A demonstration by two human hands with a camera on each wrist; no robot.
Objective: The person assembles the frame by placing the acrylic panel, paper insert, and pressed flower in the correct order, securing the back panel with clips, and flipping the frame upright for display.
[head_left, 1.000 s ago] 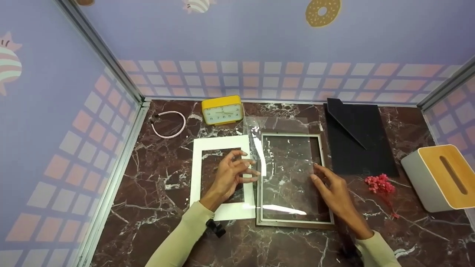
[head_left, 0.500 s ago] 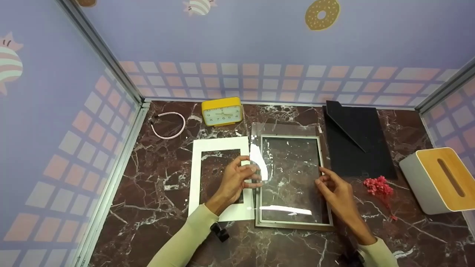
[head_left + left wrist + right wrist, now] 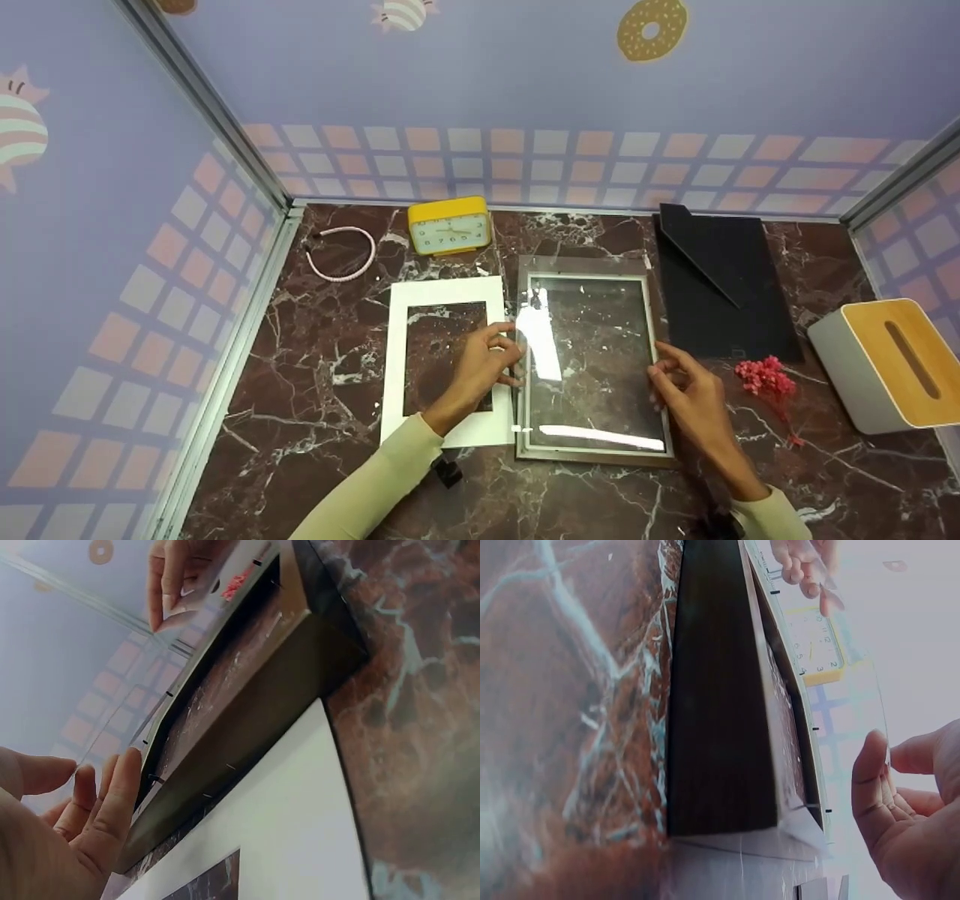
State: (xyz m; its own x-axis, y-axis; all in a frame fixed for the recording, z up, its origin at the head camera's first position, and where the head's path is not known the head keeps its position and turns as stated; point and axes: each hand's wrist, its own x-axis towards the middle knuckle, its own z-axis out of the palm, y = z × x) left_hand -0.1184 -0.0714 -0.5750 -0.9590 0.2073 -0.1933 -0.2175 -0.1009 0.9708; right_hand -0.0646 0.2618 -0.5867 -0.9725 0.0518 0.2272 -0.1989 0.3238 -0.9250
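A clear sheet (image 3: pixel 549 349) hangs over a picture frame (image 3: pixel 600 456), bright reflections on it. My left hand (image 3: pixel 480 367) pinches the sheet's left edge between thumb and fingers, above a white mat board (image 3: pixel 450 289) with a cut-out window. On the other side, my right hand (image 3: pixel 694 394) pinches the right edge. Both wrist views show the sheet apart from the frame, above it. In the left wrist view, small dark tabs stick out along the inner side of the frame (image 3: pixel 225 735). The frame lies on the table.
At the back stands a yellow clock (image 3: pixel 450 225), with a headband (image 3: pixel 371 251) to its left. A black backing board (image 3: pixel 727 292) with a stand lies right of the frame. Beyond are pink flowers (image 3: pixel 765 375) and a wood-topped tissue box (image 3: pixel 855 367). Walls border the table.
The clear sheet has shifted right and toward me, now lining up more closely with the frame. Both hands moved slightly right with it, keeping their hold on its edges.
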